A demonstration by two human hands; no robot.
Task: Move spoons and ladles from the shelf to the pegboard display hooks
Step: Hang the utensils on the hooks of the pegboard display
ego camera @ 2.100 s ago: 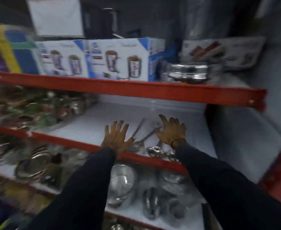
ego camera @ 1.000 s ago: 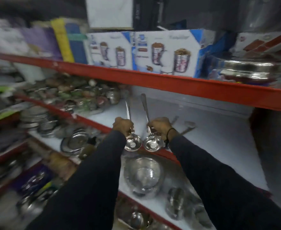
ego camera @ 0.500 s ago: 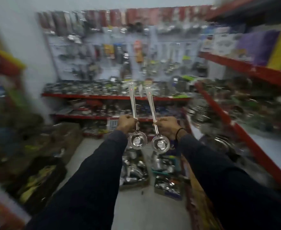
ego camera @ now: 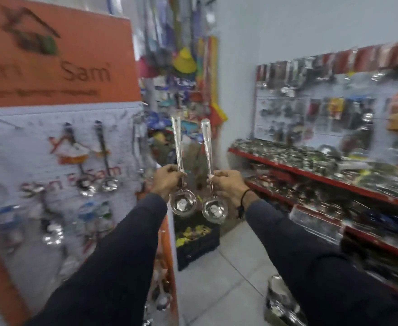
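My left hand [ego camera: 167, 181] grips a steel ladle [ego camera: 183, 205] low on its handle, bowl down and handle pointing up. My right hand [ego camera: 229, 186] holds a second steel ladle [ego camera: 214, 211] the same way, just to the right of the first. Both ladles are held out in front of me at arm's length. A white pegboard [ego camera: 24, 147] under an orange sign stands to my left, and two ladles [ego camera: 98, 184] hang from its hooks. The picture is blurred.
Red shelves [ego camera: 315, 177] loaded with steel ware run along the right, below a wall display of hanging utensils [ego camera: 334, 102]. A dark crate [ego camera: 196, 243] sits on the tiled floor ahead, and steel pots [ego camera: 280, 304] stand at the lower right.
I took one ladle in each hand from the shelf and turned left. The view swung from the shelf past the far wall display to the pegboard stand, now close on my left.
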